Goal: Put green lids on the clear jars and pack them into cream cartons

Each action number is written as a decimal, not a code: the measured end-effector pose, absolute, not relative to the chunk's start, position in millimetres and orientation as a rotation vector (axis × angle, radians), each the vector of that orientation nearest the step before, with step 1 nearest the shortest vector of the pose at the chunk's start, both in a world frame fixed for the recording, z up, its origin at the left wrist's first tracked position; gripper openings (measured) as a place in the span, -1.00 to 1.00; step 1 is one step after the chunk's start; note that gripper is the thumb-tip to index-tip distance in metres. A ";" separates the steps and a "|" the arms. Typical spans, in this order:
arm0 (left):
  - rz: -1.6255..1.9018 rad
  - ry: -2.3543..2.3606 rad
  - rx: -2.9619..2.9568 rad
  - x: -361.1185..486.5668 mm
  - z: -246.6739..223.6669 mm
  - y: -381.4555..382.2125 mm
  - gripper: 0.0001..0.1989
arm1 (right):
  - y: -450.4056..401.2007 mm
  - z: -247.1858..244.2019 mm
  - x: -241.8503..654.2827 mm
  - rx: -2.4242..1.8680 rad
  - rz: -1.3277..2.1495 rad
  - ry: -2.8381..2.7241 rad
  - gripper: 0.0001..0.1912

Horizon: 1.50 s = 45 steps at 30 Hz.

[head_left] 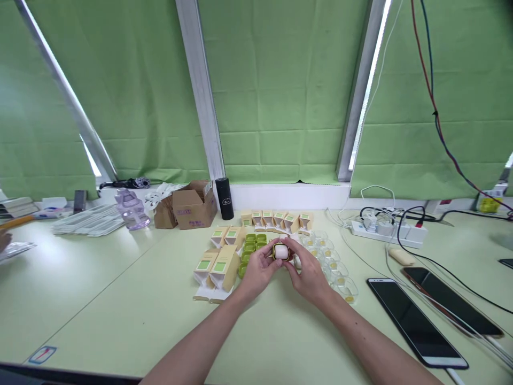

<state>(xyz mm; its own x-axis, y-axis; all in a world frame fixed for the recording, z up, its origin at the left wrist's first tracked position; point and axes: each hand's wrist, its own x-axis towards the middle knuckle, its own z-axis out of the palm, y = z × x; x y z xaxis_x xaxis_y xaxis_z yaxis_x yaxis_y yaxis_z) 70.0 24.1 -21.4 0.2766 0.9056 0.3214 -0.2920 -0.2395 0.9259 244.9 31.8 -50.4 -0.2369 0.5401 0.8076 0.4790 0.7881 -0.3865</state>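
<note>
Between my left hand (260, 267) and my right hand (308, 270) is a small green container with a white rounded piece (281, 252) inside; the fingers of both hands grip its sides. Just left of my left hand stand green square cups (249, 247) in rows. Beyond them on the left are cream boxes (225, 264) with green labels and open flaps. Behind my hands is a row of similar cream boxes (279, 218). Clear plastic cups (339, 267) with yellow spots are lined up to the right of my right hand.
Two phones (414, 318) (452, 299) and cables lie at the right, near a white power strip (390, 232). Further back are a black cylinder (225, 199), a cardboard box (194, 206) and a purple bottle (132, 210). Another person's hand (5, 239) shows at the far left.
</note>
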 end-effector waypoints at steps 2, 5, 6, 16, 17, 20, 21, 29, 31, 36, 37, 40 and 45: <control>1.248 0.599 1.349 69.1 -20.4 23.5 -0.22 | 30.5 -49.0 244.2 -0.790 0.136 -1.847 -0.46; 1.203 0.588 1.364 66.1 -19.1 22.1 -0.18 | 28.0 -44.2 243.2 -0.811 0.252 -1.801 -0.49; 1.192 0.604 1.377 64.5 -18.8 21.7 -0.17 | 27.3 -42.2 243.1 -0.814 0.300 -1.783 -0.50; 1.443 0.996 1.638 55.0 -26.9 26.3 -0.58 | 28.3 -31.4 241.2 -0.800 0.849 -1.513 -0.57; 1.477 1.034 1.722 55.1 -27.7 26.2 -0.62 | 28.8 -30.6 240.9 -0.795 0.912 -1.473 -0.55; 1.553 1.113 2.025 55.0 -28.5 24.3 -0.64 | 30.7 -28.4 240.0 -0.775 1.049 -1.380 -0.47; 1.573 1.124 2.123 54.8 -28.4 23.4 -0.62 | 31.4 -27.9 239.6 -0.776 1.078 -1.359 -0.44; 1.575 1.106 2.514 55.4 -29.2 22.1 -0.56 | 32.8 -26.7 235.9 -0.823 1.202 -1.288 -0.37; 1.596 1.075 2.480 55.4 -30.0 23.2 -0.56 | 32.1 -26.2 236.8 -0.805 1.199 -1.333 -0.38; 1.536 1.092 2.167 56.2 -27.0 24.1 -0.60 | 32.9 -26.4 243.7 -0.825 1.162 -1.404 -0.33; 1.503 1.104 2.083 56.7 -25.7 24.4 -0.60 | 33.4 -26.6 245.1 -0.833 1.156 -1.401 -0.31; 1.438 1.101 1.860 58.5 -22.1 26.5 -0.60 | 34.2 -26.8 247.3 -0.846 1.152 -1.384 -0.29; 1.368 1.009 1.611 61.3 -17.5 30.6 -0.54 | 31.5 -24.9 246.6 -0.813 1.148 -1.422 -0.34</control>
